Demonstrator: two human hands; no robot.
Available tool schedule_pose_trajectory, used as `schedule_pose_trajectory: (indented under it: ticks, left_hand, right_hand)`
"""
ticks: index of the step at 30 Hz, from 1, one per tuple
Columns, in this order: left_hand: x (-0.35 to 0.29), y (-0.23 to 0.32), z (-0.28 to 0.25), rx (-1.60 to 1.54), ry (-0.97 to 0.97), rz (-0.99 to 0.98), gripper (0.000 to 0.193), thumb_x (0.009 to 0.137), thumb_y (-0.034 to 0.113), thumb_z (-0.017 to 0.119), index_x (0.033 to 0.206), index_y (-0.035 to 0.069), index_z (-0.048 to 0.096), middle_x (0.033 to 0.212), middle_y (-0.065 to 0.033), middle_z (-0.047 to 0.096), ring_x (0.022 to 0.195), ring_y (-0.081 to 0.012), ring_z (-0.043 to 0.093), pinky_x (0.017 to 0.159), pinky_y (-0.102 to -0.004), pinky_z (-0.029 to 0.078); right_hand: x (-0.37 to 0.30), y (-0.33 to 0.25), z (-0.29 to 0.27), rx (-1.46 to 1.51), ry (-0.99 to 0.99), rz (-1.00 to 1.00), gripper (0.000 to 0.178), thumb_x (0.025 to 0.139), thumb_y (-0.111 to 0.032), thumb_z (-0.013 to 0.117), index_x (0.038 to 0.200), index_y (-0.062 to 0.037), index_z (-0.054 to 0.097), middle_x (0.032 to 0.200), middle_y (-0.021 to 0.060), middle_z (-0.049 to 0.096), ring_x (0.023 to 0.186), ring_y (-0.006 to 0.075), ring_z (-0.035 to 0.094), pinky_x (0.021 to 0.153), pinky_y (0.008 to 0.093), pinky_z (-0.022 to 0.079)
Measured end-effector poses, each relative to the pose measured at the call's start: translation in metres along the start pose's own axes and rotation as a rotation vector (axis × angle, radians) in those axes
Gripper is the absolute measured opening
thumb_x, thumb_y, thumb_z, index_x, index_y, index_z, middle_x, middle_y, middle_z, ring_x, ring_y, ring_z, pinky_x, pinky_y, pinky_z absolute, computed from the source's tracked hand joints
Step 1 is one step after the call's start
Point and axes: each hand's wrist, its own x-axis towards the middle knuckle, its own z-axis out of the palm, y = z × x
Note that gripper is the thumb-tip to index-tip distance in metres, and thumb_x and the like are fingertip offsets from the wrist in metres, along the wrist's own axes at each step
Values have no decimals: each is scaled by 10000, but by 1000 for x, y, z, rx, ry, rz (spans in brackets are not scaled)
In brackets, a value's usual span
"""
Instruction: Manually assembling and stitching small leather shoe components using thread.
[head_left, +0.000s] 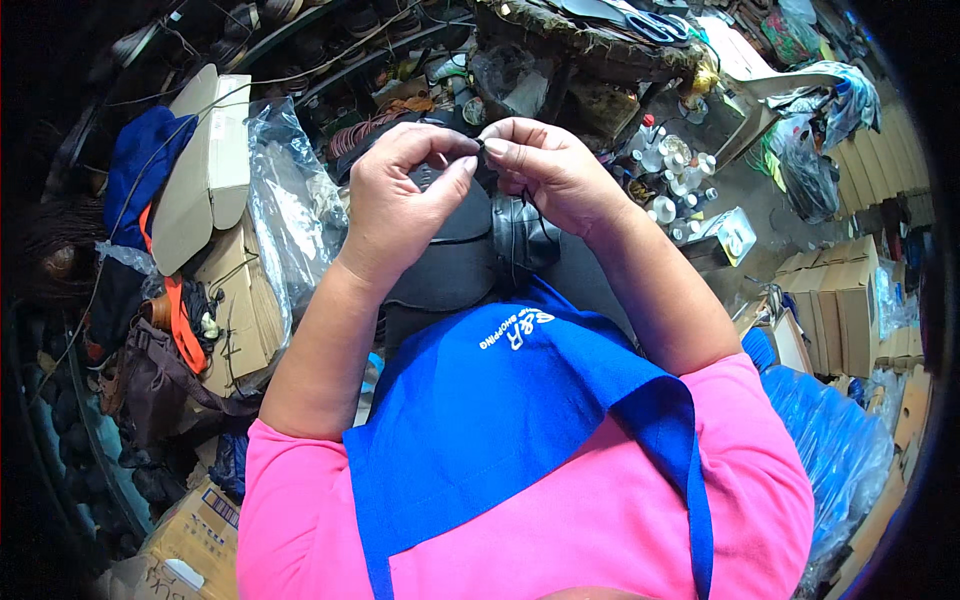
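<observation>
Both hands are raised in front of my chest with their fingertips meeting. My left hand [405,190] is closed in a pinch of thumb and forefinger. My right hand [555,165] also pinches, its thumb and forefinger touching a thin black cord [531,203] that hangs down below the fingers. The tiny dark bit between the two sets of fingertips is too small to make out fully. Beneath the hands lies a dark, rounded bag-like piece [445,255], and beside it a shiny black leather item [525,235], partly hidden by my blue apron [480,400].
Left are flat cardboard [195,160], clear plastic sheeting [290,190] and a dark bag [165,380]. Several bottles [675,170] cluster at the right, beyond a worn bench [590,45]. Stacked cardboard [835,290] and blue plastic wrap [830,440] lie near my right side.
</observation>
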Motion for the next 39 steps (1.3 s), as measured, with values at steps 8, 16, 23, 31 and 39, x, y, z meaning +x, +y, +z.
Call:
schedule_pose_trajectory:
  ticks: [8, 16, 23, 31, 39]
  left_hand:
    - [-1, -7, 1, -31, 25, -218, 106, 816, 43, 677, 913, 2, 679, 836, 0, 607, 694, -44, 553, 607, -183, 447]
    - [-1, -9, -1, -83, 1, -261, 102, 819, 71, 685, 900, 9, 681, 784, 15, 614, 674, -38, 542, 605, -183, 436]
    - [1, -4, -3, -83, -45, -308, 93, 812, 79, 692, 877, 14, 678, 772, 14, 623, 668, -33, 538, 591, -183, 431]
    - [0, -6, -6, -130, -29, -290, 80, 789, 42, 694, 865, 19, 680, 802, 3, 623, 697, -49, 553, 633, -187, 446]
    - [4, 3, -10, 153, -36, -128, 112, 740, 12, 696, 852, 23, 699, 807, -40, 628, 714, -100, 578, 643, -230, 474]
  right_hand:
    - [-1, 2, 2, -13, -4, -3, 210, 865, -167, 646, 1019, -35, 593, 849, -19, 576, 707, 56, 482, 632, 200, 386]
    - [-2, 0, 7, -67, 55, 22, 183, 846, -177, 655, 959, -36, 631, 816, -24, 582, 670, 38, 450, 600, 184, 358]
    - [-1, 2, 3, -263, 70, -14, 192, 824, -206, 669, 947, -60, 644, 795, -36, 588, 657, 28, 451, 588, 179, 350]
    - [-2, 2, 4, -12, 14, 111, 186, 837, -140, 659, 973, -21, 616, 810, -10, 585, 629, 34, 444, 590, 179, 370]
    - [-1, 1, 5, -32, 65, 118, 232, 822, -175, 686, 980, -12, 638, 831, 13, 615, 625, 38, 465, 574, 176, 375]
